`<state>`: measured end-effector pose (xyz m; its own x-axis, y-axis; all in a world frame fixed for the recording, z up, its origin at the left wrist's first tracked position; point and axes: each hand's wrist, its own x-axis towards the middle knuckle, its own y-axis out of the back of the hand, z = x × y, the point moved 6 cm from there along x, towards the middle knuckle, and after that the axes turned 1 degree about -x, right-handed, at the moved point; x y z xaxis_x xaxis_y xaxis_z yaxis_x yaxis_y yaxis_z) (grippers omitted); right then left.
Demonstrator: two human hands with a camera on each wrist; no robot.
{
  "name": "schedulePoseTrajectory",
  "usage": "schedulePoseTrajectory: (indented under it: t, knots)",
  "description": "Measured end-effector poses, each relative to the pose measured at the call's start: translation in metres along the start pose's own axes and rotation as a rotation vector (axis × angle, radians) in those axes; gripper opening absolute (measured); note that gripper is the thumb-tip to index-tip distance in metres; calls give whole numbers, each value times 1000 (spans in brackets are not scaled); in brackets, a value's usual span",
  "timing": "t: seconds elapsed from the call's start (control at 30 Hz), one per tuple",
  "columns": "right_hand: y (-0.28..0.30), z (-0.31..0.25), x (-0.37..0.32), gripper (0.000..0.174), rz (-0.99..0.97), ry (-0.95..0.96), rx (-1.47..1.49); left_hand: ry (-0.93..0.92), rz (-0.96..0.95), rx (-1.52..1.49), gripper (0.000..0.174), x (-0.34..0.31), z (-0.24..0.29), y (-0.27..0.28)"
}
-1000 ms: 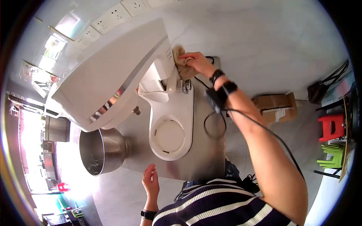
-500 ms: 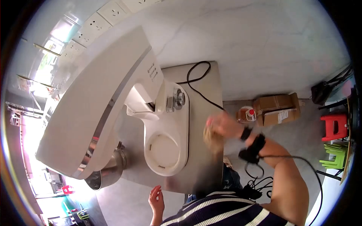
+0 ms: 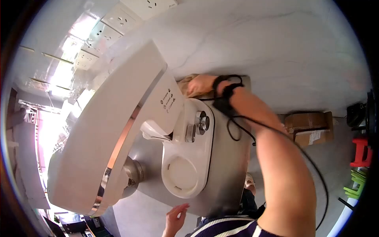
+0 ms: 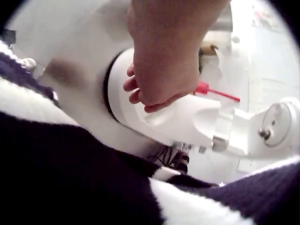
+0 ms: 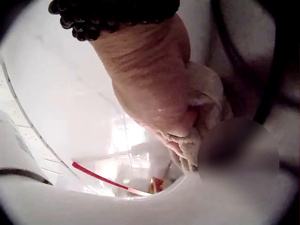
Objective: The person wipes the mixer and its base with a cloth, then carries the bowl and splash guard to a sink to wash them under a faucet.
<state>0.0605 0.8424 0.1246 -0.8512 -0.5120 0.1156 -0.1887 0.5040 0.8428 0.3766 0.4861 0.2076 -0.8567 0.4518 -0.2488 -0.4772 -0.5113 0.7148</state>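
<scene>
A white stand mixer (image 3: 112,134) stands on the steel table with its head tilted up, its base (image 3: 209,158) carrying a round recess and a silver knob (image 3: 204,123). Behind it, against the wall, my right hand (image 3: 200,85) grips a beige cloth (image 3: 182,83). The right wrist view shows the cloth (image 5: 206,89) bunched under the fingers of that hand (image 5: 154,89), close to the mixer's white body. My left hand (image 3: 176,219) hangs near the table's front edge, holding nothing; in the left wrist view its relaxed fingers (image 4: 133,96) overlap the base.
A steel bowl (image 3: 134,173) is partly hidden behind the mixer head. A black cable (image 3: 294,144) trails from the right wrist. Wall sockets (image 3: 122,17) line the back left. A cardboard box (image 3: 310,128) and a red stool (image 3: 360,152) are on the right.
My right hand swung out past the table's right side with the cloth, then returned behind the mixer. The view has shifted, and the left hand stays near the front edge.
</scene>
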Motion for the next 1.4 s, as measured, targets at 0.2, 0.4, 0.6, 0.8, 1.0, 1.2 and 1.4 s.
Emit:
schedulePoseTrajectory:
  t: [0.2, 0.4, 0.6, 0.8, 1.0, 1.2, 1.4]
  knots:
    - [42, -1, -170, 18, 328, -150, -112, -524, -319, 130, 41, 100, 100, -71]
    - [4, 42, -335, 24, 383, -835, -38, -703, -128, 493, 46, 201, 170, -167]
    - [35, -75, -393, 18, 1088, -567, 643, -802, -23, 604, 28, 270, 177, -206]
    - [-51, -145, -259, 31, 437, -295, -122, -899, 265, 150, 24, 279, 293, -130]
    - [26, -20, -132, 28, 705, -249, 100, -1115, 441, -180, 25, 209, 355, -59]
    - [-16, 37, 26, 23, 360, 20, -29, -1064, 297, -212, 29, 203, 328, -39]
    - [23, 19, -66, 19, 209, -105, -38, -914, 356, -155, 25, 219, 296, -46]
